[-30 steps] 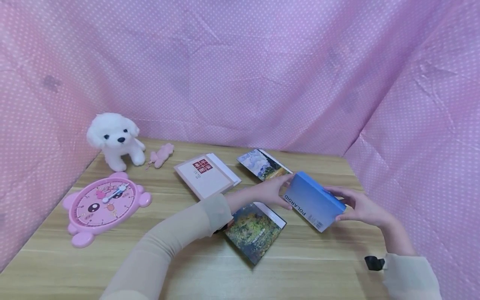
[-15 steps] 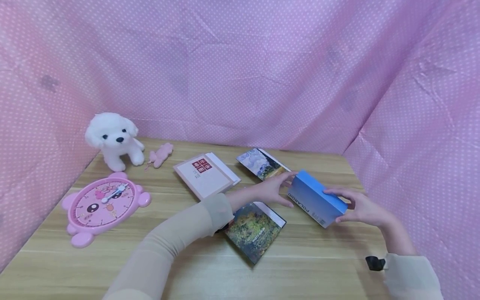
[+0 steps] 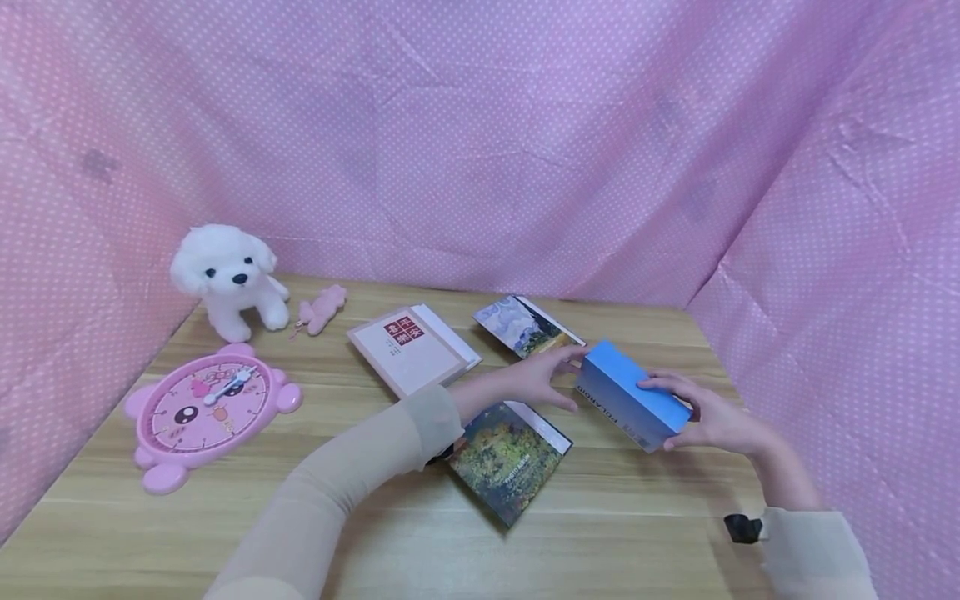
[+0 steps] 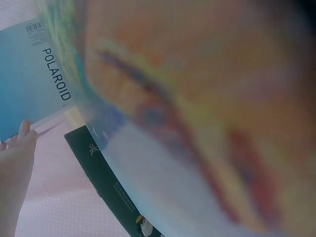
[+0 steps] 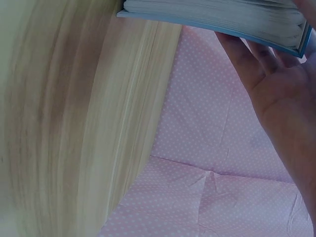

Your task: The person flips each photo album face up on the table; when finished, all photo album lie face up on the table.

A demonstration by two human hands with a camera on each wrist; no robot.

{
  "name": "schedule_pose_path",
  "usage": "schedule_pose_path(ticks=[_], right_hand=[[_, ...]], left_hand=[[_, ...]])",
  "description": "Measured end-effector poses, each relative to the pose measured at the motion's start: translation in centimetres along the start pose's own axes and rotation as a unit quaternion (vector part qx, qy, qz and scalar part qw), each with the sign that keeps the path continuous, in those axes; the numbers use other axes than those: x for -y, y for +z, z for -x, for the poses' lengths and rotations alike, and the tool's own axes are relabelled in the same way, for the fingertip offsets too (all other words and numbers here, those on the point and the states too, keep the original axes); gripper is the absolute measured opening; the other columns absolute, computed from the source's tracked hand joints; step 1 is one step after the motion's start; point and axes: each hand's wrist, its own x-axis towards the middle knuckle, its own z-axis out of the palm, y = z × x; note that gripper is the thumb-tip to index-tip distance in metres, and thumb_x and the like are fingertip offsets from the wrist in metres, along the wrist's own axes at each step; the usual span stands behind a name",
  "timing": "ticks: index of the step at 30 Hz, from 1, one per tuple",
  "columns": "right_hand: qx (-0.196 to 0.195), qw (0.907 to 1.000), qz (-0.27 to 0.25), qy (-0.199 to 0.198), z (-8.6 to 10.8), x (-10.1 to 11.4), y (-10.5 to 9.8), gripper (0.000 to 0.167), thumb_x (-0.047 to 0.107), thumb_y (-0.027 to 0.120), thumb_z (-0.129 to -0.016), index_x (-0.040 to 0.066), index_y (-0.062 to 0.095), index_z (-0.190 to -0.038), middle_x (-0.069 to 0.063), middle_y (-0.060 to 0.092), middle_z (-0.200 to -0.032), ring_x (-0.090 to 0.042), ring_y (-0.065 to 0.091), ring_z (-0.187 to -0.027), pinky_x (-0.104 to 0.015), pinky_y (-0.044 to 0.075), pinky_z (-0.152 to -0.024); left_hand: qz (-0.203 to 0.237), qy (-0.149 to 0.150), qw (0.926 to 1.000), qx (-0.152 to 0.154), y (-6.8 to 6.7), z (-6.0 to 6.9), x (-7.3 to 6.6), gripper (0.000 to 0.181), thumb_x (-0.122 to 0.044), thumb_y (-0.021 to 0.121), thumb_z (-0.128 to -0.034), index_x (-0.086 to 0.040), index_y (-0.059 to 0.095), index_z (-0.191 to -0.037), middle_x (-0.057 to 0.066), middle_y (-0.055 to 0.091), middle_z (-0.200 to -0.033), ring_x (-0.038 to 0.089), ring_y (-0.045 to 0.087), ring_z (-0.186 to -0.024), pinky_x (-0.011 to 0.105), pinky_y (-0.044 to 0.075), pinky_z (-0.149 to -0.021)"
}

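A thick blue photo album marked POLAROID stands tilted at the right of the head view, spine upward. My right hand grips its right end, thumb on the near cover and fingers over the spine. In the right wrist view, white page edges of the album show above the right hand. My left hand is at the other end with fingers extended and thumb apart from the cover. Its fingertips are at the album's corner; contact is unclear. The left wrist view shows the left hand below the blue album.
A dark floral photo album, a pale pink album and a landscape-painted album lie on the wooden table. Leftward are a pink toy clock, a white plush dog and a small pink plush. Pink dotted cloth surrounds the table.
The blue album has tipped so its spine faces up more and its front cover shows less. My left thumb has come away from the cover, while the right hand keeps its hold.
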Motion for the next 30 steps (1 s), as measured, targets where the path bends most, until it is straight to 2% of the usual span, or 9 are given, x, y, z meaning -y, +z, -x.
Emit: schedule_pose_path(ticks=[2,7,10,12,16,20,26,30], right_hand=[[0.009,0.9999,-0.005,-0.011,-0.1,-0.1,0.1,0.079,0.007,0.08,-0.072,0.012,0.041,-0.14,-0.023,0.026,-0.147,0.002,0.037,-0.115,-0.027,0.05,-0.081],[0.025,0.9988,-0.006,-0.042,-0.2,-0.1,0.3,0.078,0.006,0.078,-0.073,0.01,0.04,-0.141,-0.022,0.025,-0.148,-0.004,0.038,-0.118,-0.027,0.05,-0.08],[0.032,0.9986,0.003,-0.042,-0.2,0.1,0.5,0.079,0.008,0.077,-0.073,0.011,0.039,-0.143,-0.019,0.025,-0.149,-0.01,0.039,-0.118,-0.027,0.05,-0.081],[0.036,0.9987,0.009,-0.036,-0.3,0.2,0.7,0.08,0.009,0.077,-0.073,0.013,0.038,-0.144,-0.019,0.024,-0.15,-0.011,0.039,-0.118,-0.027,0.049,-0.081],[0.042,0.9984,0.026,-0.025,-0.5,0.6,1.0,0.082,0.012,0.078,-0.072,0.016,0.039,-0.144,-0.018,0.024,-0.151,-0.01,0.036,-0.12,-0.028,0.047,-0.083],[0.041,0.9979,0.045,-0.022,-0.9,0.8,1.6,0.084,0.017,0.081,-0.07,0.02,0.041,-0.143,-0.014,0.026,-0.152,-0.011,0.038,-0.121,-0.028,0.046,-0.087],[0.035,0.9962,0.063,-0.049,-1.4,0.8,2.5,0.086,0.024,0.086,-0.065,0.019,0.044,-0.14,-0.017,0.03,-0.149,-0.008,0.04,-0.121,-0.032,0.047,-0.088],[0.031,0.9948,0.066,-0.071,-1.5,0.7,3.0,0.089,0.025,0.088,-0.062,0.015,0.044,-0.138,-0.017,0.031,-0.149,-0.008,0.038,-0.125,-0.033,0.048,-0.089]], left_hand=[[0.001,0.002,1.0,0.0,-0.1,0.2,0.0,0.089,-0.011,0.074,-0.0808,-0.015,0.02,-0.151,0.004,0.026,-0.154,0.018,0.039,-0.134,0.024,0.03,-0.111],[-0.017,0.007,0.9998,0.0,-0.4,0.7,0.1,0.083,-0.012,0.073,-0.082,-0.015,0.025,-0.149,0.002,0.028,-0.153,0.015,0.04,-0.133,0.025,0.029,-0.112],[-0.026,0.012,0.9996,-0.002,-0.4,1.0,0.3,0.082,-0.014,0.074,-0.082,-0.015,0.027,-0.149,0.003,0.03,-0.152,0.016,0.042,-0.132,0.026,0.03,-0.111],[-0.016,0.018,0.9997,0.001,-0.4,1.1,0.4,0.081,-0.012,0.073,-0.0822,-0.015,0.027,-0.149,0.003,0.029,-0.152,0.017,0.041,-0.133,0.026,0.03,-0.111],[-0.004,0.037,0.9993,0.008,-0.5,1.6,0.7,0.08,-0.005,0.073,-0.081,-0.011,0.028,-0.148,0.006,0.029,-0.152,0.019,0.042,-0.133,0.025,0.031,-0.111],[-0.018,0.045,0.9988,0.013,-0.5,2.1,0.8,0.076,-0.005,0.072,-0.0816,-0.009,0.032,-0.146,0.006,0.033,-0.15,0.018,0.042,-0.132,0.024,0.031,-0.11],[-0.049,0.016,0.9984,0.025,-0.5,2.8,0.8,0.074,-0.01,0.072,-0.0834,-0.014,0.033,-0.146,0.003,0.039,-0.145,0.018,0.04,-0.133,0.025,0.031,-0.11],[-0.093,-0.01,0.995,0.036,-0.5,3.1,0.8,0.074,-0.017,0.073,-0.0834,-0.019,0.034,-0.146,0.002,0.036,-0.146,0.019,0.039,-0.132,0.03,0.035,-0.108]])
